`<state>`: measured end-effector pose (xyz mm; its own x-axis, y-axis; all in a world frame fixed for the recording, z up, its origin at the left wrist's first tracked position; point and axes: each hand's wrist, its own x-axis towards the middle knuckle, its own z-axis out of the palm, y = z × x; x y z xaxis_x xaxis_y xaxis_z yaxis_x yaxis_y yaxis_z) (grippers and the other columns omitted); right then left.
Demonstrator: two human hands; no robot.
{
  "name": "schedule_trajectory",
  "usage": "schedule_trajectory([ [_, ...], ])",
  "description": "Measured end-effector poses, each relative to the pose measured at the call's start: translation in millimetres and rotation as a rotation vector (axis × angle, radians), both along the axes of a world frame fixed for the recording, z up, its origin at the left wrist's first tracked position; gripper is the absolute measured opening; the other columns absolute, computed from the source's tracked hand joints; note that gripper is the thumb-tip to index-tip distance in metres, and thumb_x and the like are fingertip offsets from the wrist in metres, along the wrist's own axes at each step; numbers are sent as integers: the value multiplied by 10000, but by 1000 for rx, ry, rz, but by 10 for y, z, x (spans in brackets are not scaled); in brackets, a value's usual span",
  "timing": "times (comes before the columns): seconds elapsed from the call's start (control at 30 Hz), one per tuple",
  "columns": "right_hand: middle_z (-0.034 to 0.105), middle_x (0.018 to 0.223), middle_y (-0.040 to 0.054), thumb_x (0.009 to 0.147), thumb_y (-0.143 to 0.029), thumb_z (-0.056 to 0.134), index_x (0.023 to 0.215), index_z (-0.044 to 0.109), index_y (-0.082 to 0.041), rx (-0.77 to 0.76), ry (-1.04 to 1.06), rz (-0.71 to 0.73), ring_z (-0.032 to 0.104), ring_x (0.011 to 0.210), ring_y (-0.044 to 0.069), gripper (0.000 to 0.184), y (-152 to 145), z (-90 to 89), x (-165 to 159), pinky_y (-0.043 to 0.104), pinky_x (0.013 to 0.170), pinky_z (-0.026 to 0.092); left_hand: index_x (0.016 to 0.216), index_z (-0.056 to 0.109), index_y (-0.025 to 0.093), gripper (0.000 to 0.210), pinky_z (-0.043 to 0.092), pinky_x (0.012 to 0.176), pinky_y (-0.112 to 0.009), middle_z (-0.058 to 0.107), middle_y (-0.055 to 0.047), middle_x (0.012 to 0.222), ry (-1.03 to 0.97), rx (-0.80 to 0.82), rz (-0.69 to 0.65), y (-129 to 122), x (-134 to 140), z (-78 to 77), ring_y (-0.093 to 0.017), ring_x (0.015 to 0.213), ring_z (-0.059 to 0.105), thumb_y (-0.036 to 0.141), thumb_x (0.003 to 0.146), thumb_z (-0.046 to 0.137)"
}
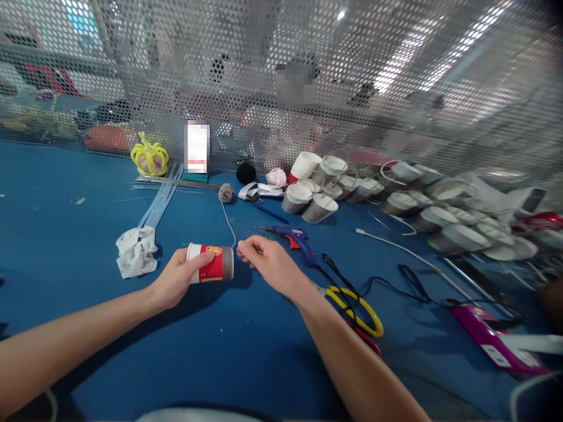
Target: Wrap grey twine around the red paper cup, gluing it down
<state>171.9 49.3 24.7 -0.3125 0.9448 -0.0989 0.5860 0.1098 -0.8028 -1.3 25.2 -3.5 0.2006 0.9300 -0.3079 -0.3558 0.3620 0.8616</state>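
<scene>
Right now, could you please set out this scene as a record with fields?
left hand: grips the red-and-white cup, held sideways
right hand: pinched beside the cup's wrapped end
yarn: runs from the gray ball toward the cup
glue gun: lies beyond the right hand
other cups: grouped toward the right
phone: upright at the back

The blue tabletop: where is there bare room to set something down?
Mostly bare blue tabletop lies between the forearms, nearer than the red-and-white paper cup in the left hand. Another patch is left of the crumpled white wad. Crowded: the right rear, with grey-sided paper cups, and around the blue glue gun and yellow-handled scissors.
</scene>
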Motion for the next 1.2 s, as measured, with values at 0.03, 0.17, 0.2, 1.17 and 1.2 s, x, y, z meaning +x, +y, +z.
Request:
schedule_trajectory([
  [0.03,579,682,19,791,-415,435,710,527,-171,-11,4,42,515,605,121,273,-42,29,-14,241,555,373,659,636,108,192,399,488,-181,629,-2,559,-11,-28,13,12,5,4,-94,493,536,298,634,647],
  [0.17,575,701,4,710,-404,558,738,517,-178,-21,-28,104,493,565,109,232,-203,21,-114,235,528,372,662,628,100,180,373,441,-160,622,3,547,-10,-85,50,23,11,9,-79,465,526,276,631,656],
  [0.2,569,698,1,699,-392,574,731,508,-180,-5,-43,87,486,560,108,224,-229,-4,-136,234,522,370,663,626,98,180,368,433,-159,619,3,544,-5,-88,49,19,11,11,-78,459,523,274,633,655],
  [1.17,544,842,44,797,-264,492,833,505,-177,385,74,40,506,783,148,95,-354,-185,54,284,710,415,690,625,90,218,395,529,-173,621,-9,590,26,-6,-252,26,-44,-37,-83,527,526,301,647,659],
  [1.2,548,908,63,818,-273,455,900,509,-173,412,93,25,505,853,159,140,-344,-188,61,304,764,410,691,624,89,220,397,540,-178,615,-5,589,75,40,-271,9,-44,-46,-85,531,520,303,651,654],
])
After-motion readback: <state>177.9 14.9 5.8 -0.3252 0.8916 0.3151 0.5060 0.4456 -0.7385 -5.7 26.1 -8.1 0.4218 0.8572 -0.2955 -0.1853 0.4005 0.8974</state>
